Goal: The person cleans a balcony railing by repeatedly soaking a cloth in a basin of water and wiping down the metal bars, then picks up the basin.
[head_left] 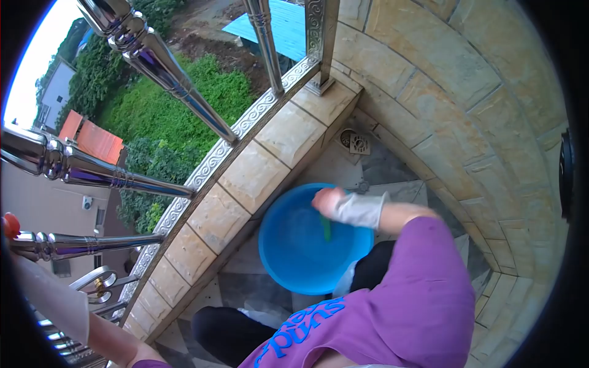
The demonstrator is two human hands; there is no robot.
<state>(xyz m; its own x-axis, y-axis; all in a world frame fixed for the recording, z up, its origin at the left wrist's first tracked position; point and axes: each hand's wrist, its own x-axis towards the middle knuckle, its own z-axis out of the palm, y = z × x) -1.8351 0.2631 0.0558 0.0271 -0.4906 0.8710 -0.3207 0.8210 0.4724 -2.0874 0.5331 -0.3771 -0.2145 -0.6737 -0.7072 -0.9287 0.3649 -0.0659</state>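
A round blue basin (294,245) stands on the tiled floor. Over its upper right part is my right hand (329,201), in a glove with a reddish hand part and a whitish cuff, its fingers smeared by motion. Just below that hand a blurred green thing (326,229) shows inside the basin; whether the hand holds it is unclear. At the far left edge my left hand (11,226), in a similar glove, is near the end of a metal railing post (67,243). Its fingers are mostly cut off by the frame.
A shiny metal railing (221,150) runs along a low tiled ledge (251,175) on the left. A stone-tiled wall (429,104) curves round the right. A floor drain (359,144) lies beyond the basin. My knees flank the basin's near side.
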